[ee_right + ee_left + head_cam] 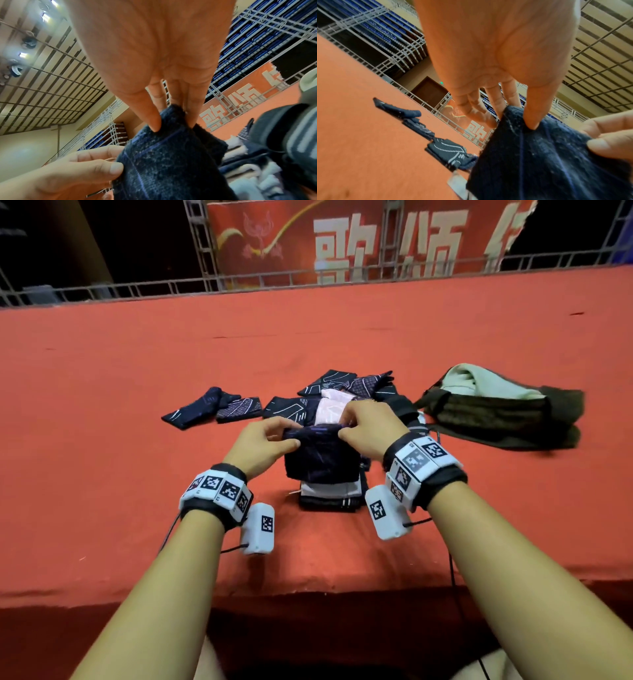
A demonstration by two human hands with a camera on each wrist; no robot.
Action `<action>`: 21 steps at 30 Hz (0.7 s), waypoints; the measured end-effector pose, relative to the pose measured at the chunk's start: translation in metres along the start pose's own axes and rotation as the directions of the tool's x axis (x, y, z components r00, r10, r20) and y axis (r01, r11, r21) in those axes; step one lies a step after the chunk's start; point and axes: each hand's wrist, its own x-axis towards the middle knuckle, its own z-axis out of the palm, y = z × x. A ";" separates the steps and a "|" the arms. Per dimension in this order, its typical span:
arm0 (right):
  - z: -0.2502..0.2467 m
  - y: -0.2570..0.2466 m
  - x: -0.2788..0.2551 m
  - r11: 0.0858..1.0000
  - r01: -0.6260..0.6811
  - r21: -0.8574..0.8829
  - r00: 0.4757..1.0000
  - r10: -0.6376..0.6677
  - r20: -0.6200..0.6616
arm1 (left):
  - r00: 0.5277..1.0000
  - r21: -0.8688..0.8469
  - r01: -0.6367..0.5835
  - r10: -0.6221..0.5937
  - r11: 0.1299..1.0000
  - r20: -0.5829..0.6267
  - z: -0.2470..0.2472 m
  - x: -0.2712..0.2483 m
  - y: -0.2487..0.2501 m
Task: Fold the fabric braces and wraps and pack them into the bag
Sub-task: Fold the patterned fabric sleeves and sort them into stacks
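Head view: left hand (262,444) and right hand (368,430) each pinch one dark brace (320,455); two folded braces (212,407) lie left, one bag (503,409) right.

A matt orange-red felt-like cloth (137,405) is spread over the table. The wrap (318,453) is seen as dark navy knit, fuzzy and flecked with pale lint, crossed by thin blue lines. The folded braces (212,409) are shown as dark woven fabric with printed pale lines. The bag (496,412) is made of dull olive cloth with a paler lining. The railing (205,285) is of grey metal, faintly shiny. The banner (342,241) looks smooth.
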 end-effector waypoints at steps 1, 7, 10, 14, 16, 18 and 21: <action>0.000 0.005 -0.004 1.000 -0.013 -0.006 1.000 0.013 0.000 | 1.000 -0.005 -0.008 0.008 1.000 0.011 0.007 0.000 0.000; 0.026 0.022 -0.021 0.999 -0.037 -0.033 0.997 0.039 0.064 | 0.999 -0.025 0.035 -0.035 0.999 0.001 0.037 -0.008 -0.008; 0.040 0.021 -0.024 0.999 -0.040 -0.033 0.994 0.043 0.105 | 0.998 -0.005 0.065 -0.065 0.998 0.024 0.038 -0.016 -0.021; 0.052 0.020 -0.030 1.000 0.002 -0.027 0.985 0.002 0.170 | 0.990 0.010 0.115 -0.115 0.993 0.083 0.032 -0.029 -0.034; 0.055 0.022 -0.033 1.000 0.009 0.001 0.980 -0.009 0.199 | 0.981 -0.005 0.158 -0.156 0.987 0.117 0.029 -0.034 -0.039; 0.057 0.026 -0.034 1.000 0.005 0.026 0.974 -0.010 0.225 | 0.972 -0.003 0.191 -0.189 0.982 0.141 0.025 -0.036 -0.040; 0.059 0.033 -0.036 0.999 0.028 0.022 0.965 -0.033 0.261 | 0.965 0.005 0.205 -0.203 0.979 0.164 0.025 -0.036 -0.040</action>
